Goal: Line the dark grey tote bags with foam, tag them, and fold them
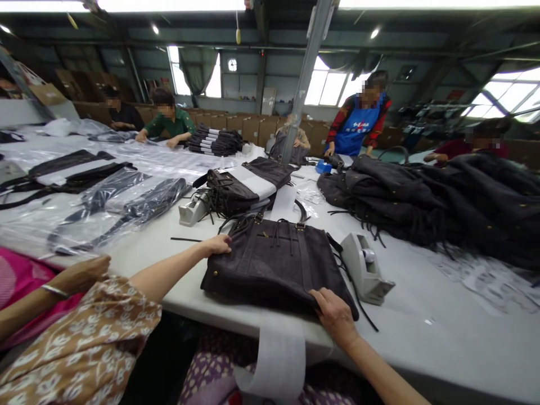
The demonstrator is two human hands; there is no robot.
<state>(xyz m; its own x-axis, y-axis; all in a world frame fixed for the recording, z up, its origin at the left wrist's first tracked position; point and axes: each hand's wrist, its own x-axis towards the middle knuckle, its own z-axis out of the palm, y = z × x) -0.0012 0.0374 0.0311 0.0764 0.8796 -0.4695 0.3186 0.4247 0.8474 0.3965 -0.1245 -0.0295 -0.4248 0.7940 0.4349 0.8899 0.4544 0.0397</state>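
Observation:
A dark grey handbag (274, 261) lies flat in front of me at the table's near edge, its handles and buckles pointing away. My left hand (219, 245) is closed on its upper left side. At the near edge, toward the right corner, my right hand (335, 315) grips the bag with fingers on top; its thumb is mostly hidden. A wide white paper strip (282, 351) passes beneath the bag and hangs over the table edge. Its other end shows beyond the handles. Just right of the bag stands a grey tape dispenser (365, 270).
Behind the bag is a stack of similar bags with a white band (248, 183), beside another tape dispenser (194, 209). A big heap of dark bags (422, 191) covers the right. Plastic-wrapped bags (139, 197) lie left. A co-worker's hand (86, 270) is close on my left; several people work across the table.

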